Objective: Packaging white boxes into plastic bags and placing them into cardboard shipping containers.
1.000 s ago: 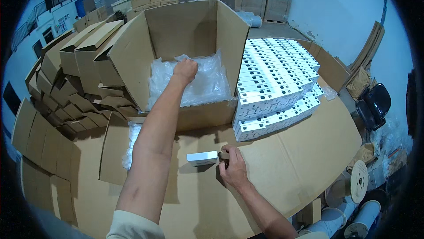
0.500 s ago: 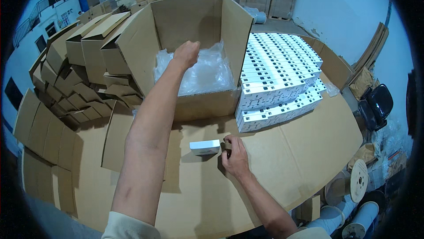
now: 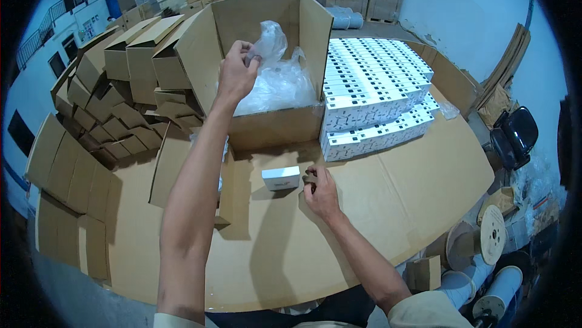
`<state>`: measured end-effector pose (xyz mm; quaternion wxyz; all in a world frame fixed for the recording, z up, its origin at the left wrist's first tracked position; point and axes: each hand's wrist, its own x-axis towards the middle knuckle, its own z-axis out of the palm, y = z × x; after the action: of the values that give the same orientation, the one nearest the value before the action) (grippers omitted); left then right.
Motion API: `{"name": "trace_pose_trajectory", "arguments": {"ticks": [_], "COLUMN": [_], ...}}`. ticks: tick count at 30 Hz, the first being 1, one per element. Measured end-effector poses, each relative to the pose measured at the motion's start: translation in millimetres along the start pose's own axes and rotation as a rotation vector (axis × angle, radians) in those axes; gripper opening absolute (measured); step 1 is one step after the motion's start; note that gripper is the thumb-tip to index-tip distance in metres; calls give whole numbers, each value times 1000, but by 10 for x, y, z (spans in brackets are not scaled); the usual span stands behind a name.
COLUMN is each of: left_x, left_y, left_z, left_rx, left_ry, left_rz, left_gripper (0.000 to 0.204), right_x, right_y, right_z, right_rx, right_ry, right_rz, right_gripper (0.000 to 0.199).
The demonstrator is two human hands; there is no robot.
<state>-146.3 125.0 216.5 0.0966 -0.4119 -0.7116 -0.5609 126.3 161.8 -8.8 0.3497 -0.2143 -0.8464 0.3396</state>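
Observation:
My left hand [image 3: 237, 72] is raised over the big open cardboard box [image 3: 276, 128], pinching a clear plastic bag [image 3: 270, 40] and lifting it out of the heap of clear plastic [image 3: 282, 88] inside. On the cardboard-covered table my right hand [image 3: 320, 188] rests with curled fingers, touching the right end of a small white box [image 3: 281, 177] that lies flat in front of the big box.
Stacked rows of small white boxes [image 3: 376, 94] fill the table right of the big box. Folded and open cardboard cartons [image 3: 115, 97] pile up at the left. Spools and rolls [image 3: 491, 237] stand on the floor at the lower right, by a dark chair [image 3: 515, 134].
My left hand has closed on a plastic bag and lifted it up out of the box. My right hand stays at the small white box.

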Motion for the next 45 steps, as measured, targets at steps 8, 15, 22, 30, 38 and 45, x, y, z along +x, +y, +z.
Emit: {"name": "trace_pose_trajectory", "arguments": {"ticks": [8, 15, 22, 30, 38, 45], "left_x": [-1513, -2978, -3460, -3340, -3335, -3366], "left_y": [534, 75, -54, 43, -99, -204], "left_z": [-164, -18, 177, 162, 43, -8], "left_rx": [-411, -486, -671, -465, -477, -446], "left_ry": [-23, -23, -156, -146, -94, -77], "left_rz": [-155, -291, -618, -387, -580, -562], "left_gripper": [24, 33, 35, 39, 18, 15], "right_x": [-167, -416, -501, -487, -426, -396], "right_y": [4, -304, -453, -430, -446, -82], "right_z": [-104, -303, -271, -258, -337, -393], "right_rx": [217, 859, 494, 354, 503, 551], "right_ry": [103, -145, -259, -227, -374, -347], "right_rz": [98, 327, 242, 47, 185, 255], "right_gripper": [32, 27, 19, 18, 9, 9]}}
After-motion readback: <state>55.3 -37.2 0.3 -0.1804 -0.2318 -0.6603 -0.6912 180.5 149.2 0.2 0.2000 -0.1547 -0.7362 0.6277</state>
